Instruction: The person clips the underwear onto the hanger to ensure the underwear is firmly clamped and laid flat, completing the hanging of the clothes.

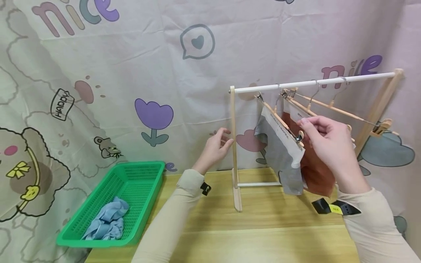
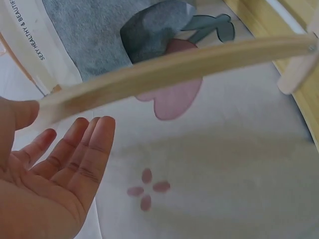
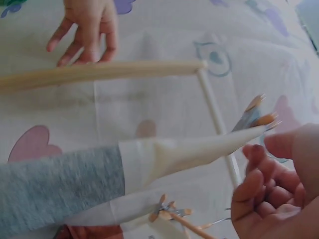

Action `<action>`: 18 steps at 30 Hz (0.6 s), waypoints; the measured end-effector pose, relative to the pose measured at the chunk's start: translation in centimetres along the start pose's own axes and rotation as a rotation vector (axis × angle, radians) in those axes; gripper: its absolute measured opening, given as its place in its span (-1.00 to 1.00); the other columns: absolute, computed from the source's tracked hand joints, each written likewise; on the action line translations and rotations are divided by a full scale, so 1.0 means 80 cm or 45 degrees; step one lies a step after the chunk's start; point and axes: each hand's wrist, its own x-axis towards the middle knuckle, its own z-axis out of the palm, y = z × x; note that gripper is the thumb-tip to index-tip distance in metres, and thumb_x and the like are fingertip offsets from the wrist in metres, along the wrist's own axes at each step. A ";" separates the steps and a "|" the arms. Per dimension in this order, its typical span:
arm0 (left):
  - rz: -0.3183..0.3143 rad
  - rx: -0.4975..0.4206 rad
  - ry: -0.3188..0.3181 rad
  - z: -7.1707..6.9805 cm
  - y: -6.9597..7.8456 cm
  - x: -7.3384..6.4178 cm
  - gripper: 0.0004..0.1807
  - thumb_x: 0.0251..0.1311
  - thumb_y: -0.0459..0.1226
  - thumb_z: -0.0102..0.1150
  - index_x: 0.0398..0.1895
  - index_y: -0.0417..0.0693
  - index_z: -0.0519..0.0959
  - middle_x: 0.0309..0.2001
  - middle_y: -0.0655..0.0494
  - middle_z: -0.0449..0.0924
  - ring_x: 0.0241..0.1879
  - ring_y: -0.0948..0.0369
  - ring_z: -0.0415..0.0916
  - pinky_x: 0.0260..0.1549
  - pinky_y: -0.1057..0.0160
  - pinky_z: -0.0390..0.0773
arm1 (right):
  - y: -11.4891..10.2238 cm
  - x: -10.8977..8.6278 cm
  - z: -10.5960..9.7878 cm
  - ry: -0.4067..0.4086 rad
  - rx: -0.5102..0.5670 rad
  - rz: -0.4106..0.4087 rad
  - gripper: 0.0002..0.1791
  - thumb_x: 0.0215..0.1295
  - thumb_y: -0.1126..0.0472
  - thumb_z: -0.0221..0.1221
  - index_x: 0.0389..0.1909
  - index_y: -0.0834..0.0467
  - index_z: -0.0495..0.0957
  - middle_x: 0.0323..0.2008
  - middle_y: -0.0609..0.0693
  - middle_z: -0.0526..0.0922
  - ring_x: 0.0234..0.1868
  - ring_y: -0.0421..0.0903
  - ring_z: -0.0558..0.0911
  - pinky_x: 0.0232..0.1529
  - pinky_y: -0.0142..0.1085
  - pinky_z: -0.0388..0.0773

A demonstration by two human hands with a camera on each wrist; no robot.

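Observation:
A small clothes rack has a white top bar (image 1: pixel 263 88) and a wooden left post (image 1: pixel 234 146). My left hand (image 1: pixel 215 148) is beside that post, fingers spread and relaxed, with the thumb right at the wood in the left wrist view. Grey underwear (image 1: pixel 283 160) with a white printed waistband hangs from a clip hanger (image 1: pixel 276 116). Close to the hanger's near clip (image 1: pixel 300 137) is my right hand (image 1: pixel 329 146), its fingers loosely bent; the right wrist view shows nothing between them. Rust-red underwear (image 1: pixel 317 175) hangs behind the grey one.
A green basket (image 1: pixel 152 197) at the left holds crumpled light-blue cloth (image 1: pixel 110 219). Another clip hanger (image 1: pixel 345 110) hangs farther right on the bar, near the right post (image 1: pixel 378 109). The rack stands on a wooden table (image 1: pixel 263 233) before a printed curtain (image 1: pixel 197 91).

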 end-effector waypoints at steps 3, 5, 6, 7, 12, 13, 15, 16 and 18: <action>-0.019 0.028 -0.021 -0.011 -0.009 -0.013 -0.67 0.58 -0.20 0.20 0.27 -0.08 0.48 0.02 -0.12 0.75 0.00 -0.03 0.77 0.07 -0.02 0.73 | -0.005 -0.018 -0.001 0.122 0.102 -0.031 -0.68 0.59 -0.06 0.21 0.03 0.08 0.75 -0.59 -0.43 0.58 -0.56 -0.32 0.51 -0.55 -0.44 0.38; -0.027 0.056 -0.029 -0.021 -0.014 -0.023 -0.69 0.55 -0.23 0.23 0.24 -0.09 0.50 0.00 -0.13 0.75 -0.03 -0.03 0.77 0.05 -0.01 0.73 | -0.011 -0.032 0.000 0.168 0.172 -0.050 -0.76 0.58 0.03 0.24 0.00 0.09 0.75 -0.59 -0.35 0.58 -0.59 -0.27 0.49 -0.59 -0.43 0.35; -0.032 0.065 -0.035 -0.026 -0.018 -0.028 -0.70 0.55 -0.25 0.23 0.23 -0.10 0.50 0.00 -0.14 0.75 -0.03 -0.05 0.77 0.06 -0.01 0.73 | -0.014 -0.040 0.001 0.181 0.213 -0.061 -0.79 0.57 0.08 0.25 -0.01 0.11 0.75 -0.58 -0.32 0.59 -0.59 -0.26 0.49 -0.59 -0.44 0.38; -0.044 0.075 -0.040 -0.032 -0.020 -0.033 -0.70 0.54 -0.25 0.24 0.22 -0.10 0.51 0.00 -0.14 0.75 -0.03 -0.05 0.77 0.06 -0.01 0.74 | -0.017 -0.047 0.004 0.190 0.255 -0.076 -0.82 0.56 0.13 0.27 -0.03 0.14 0.74 -0.57 -0.29 0.61 -0.61 -0.24 0.50 -0.59 -0.45 0.40; -0.117 0.128 -0.072 -0.067 -0.030 -0.062 -0.73 0.55 -0.25 0.23 0.20 -0.09 0.53 0.00 -0.12 0.76 -0.03 -0.05 0.75 0.06 -0.01 0.73 | -0.029 -0.089 0.025 0.114 0.375 -0.209 -0.91 0.50 0.35 0.29 -0.09 0.25 0.72 -0.51 -0.17 0.69 -0.59 -0.19 0.59 -0.52 -0.47 0.56; -0.134 0.142 -0.079 -0.074 -0.031 -0.069 -0.74 0.55 -0.25 0.22 0.19 -0.08 0.54 0.00 -0.10 0.75 -0.03 -0.04 0.75 0.04 -0.02 0.73 | -0.029 -0.097 0.032 0.079 0.385 -0.246 -0.91 0.48 0.39 0.29 -0.09 0.25 0.72 -0.49 -0.16 0.70 -0.56 -0.20 0.61 -0.50 -0.47 0.59; -0.150 0.177 -0.086 -0.089 -0.036 -0.083 -0.75 0.55 -0.24 0.23 0.19 -0.08 0.56 0.00 -0.10 0.76 -0.05 -0.02 0.75 0.02 -0.02 0.74 | -0.028 -0.116 0.049 0.016 0.407 -0.313 -0.85 0.43 0.45 0.31 -0.09 0.20 0.73 -0.45 -0.15 0.72 -0.51 -0.22 0.65 -0.44 -0.47 0.62; -0.156 0.198 -0.088 -0.095 -0.039 -0.090 -0.75 0.54 -0.24 0.23 0.18 -0.08 0.57 -0.01 -0.09 0.76 -0.06 -0.01 0.75 0.01 -0.02 0.74 | -0.026 -0.124 0.059 -0.014 0.409 -0.350 -0.81 0.40 0.47 0.32 -0.08 0.17 0.74 -0.44 -0.16 0.73 -0.49 -0.24 0.66 -0.42 -0.47 0.63; -0.167 0.258 -0.086 -0.109 -0.046 -0.105 -0.77 0.54 -0.23 0.24 0.15 -0.07 0.59 -0.03 -0.08 0.77 -0.09 0.02 0.76 -0.02 -0.01 0.75 | -0.020 -0.141 0.083 -0.086 0.401 -0.411 -0.76 0.37 0.46 0.34 -0.08 0.09 0.74 -0.41 -0.18 0.75 -0.45 -0.28 0.69 -0.36 -0.48 0.65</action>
